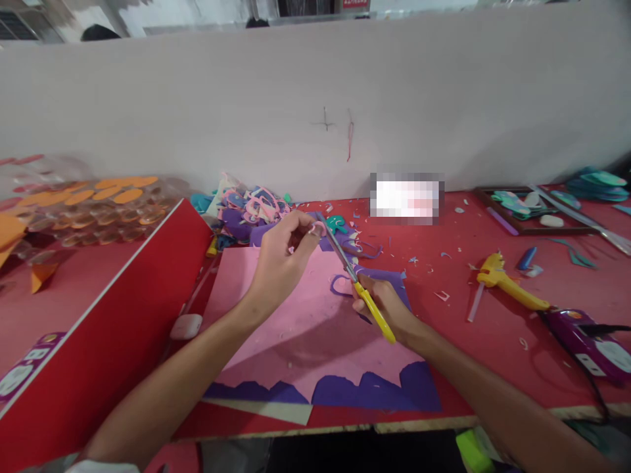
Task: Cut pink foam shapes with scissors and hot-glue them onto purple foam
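Note:
My left hand (290, 246) pinches a small pink piece (318, 228) above the back part of a pink sheet (300, 335). In my right hand (382, 299) are scissors (373, 310) with yellow handles, their metal blades pointing up and left to the small piece. The blades look nearly closed, and their tips are beside my left fingertips. Under the pink sheet lies a purple sheet (374, 392) with a jagged edge showing at the front. A purple loop-shaped cutout (339, 285) rests on the pink sheet, left of my right hand.
A pile of pink and purple scraps (254, 207) lies behind my left hand. A red divider (123, 315) stands at left. On the right are a yellow glue gun (513, 286), a purple device (589, 345) with a cord and a dark tray (537, 226). Scraps dot the red table (434, 328).

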`<action>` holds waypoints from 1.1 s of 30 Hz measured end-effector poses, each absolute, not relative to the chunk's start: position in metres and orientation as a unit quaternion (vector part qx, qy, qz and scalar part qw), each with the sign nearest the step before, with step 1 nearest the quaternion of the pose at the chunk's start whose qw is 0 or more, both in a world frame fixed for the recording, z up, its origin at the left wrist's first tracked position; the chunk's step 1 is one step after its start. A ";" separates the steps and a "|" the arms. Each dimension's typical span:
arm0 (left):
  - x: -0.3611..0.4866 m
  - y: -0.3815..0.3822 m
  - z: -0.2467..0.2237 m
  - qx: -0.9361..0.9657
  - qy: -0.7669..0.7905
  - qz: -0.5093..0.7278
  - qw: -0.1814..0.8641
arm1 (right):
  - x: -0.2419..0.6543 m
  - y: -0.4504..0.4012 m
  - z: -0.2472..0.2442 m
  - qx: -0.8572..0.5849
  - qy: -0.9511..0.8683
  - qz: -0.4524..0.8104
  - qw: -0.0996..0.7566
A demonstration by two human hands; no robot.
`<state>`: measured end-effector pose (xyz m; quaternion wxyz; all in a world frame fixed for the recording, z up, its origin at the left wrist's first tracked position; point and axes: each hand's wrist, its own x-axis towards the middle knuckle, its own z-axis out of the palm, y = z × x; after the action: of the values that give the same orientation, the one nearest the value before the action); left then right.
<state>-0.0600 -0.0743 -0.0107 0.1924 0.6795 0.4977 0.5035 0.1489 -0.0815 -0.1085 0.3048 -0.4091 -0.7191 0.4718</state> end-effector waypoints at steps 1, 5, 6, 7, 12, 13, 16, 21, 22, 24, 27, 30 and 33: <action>-0.060 -0.074 -0.010 0.680 0.498 0.503 0.190 | 0.149 -0.082 -0.109 -0.411 -0.718 0.472 0.305; -0.061 -0.074 -0.008 0.679 0.497 0.507 0.185 | 0.150 -0.083 -0.112 -0.412 -0.715 0.477 0.303; -0.062 -0.074 -0.008 0.679 0.495 0.509 0.186 | 0.150 -0.083 -0.113 -0.414 -0.714 0.476 0.304; -0.062 -0.074 -0.008 0.679 0.493 0.511 0.187 | 0.150 -0.083 -0.114 -0.417 -0.712 0.475 0.305; -0.062 -0.074 -0.009 0.678 0.492 0.513 0.184 | 0.152 -0.079 -0.122 -0.430 -0.711 0.466 0.304; -0.063 -0.073 -0.009 0.679 0.493 0.513 0.185 | 0.152 -0.079 -0.123 -0.429 -0.713 0.465 0.302; -0.064 -0.073 -0.009 0.679 0.491 0.512 0.189 | 0.152 -0.077 -0.123 -0.428 -0.711 0.467 0.305; -0.065 -0.071 -0.010 0.681 0.480 0.510 0.215 | 0.148 -0.081 -0.111 -0.428 -0.700 0.469 0.328; -0.065 -0.071 -0.011 0.680 0.474 0.513 0.225 | 0.148 -0.081 -0.109 -0.428 -0.702 0.462 0.333; -0.064 -0.070 -0.012 0.673 0.465 0.519 0.247 | 0.147 -0.081 -0.106 -0.428 -0.707 0.448 0.341; -0.063 -0.069 -0.014 0.657 0.454 0.536 0.273 | 0.147 -0.081 -0.105 -0.427 -0.706 0.448 0.343; -0.064 -0.066 -0.016 0.658 0.440 0.554 0.261 | 0.147 -0.081 -0.106 -0.427 -0.701 0.459 0.340; -0.069 -0.062 -0.016 0.682 0.450 0.532 0.221 | 0.147 -0.082 -0.110 -0.420 -0.695 0.467 0.351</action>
<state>-0.0694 -0.0623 -0.0163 0.2206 0.6823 0.4500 0.5323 0.1465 -0.0823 -0.1097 0.3515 -0.4196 -0.6947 0.4667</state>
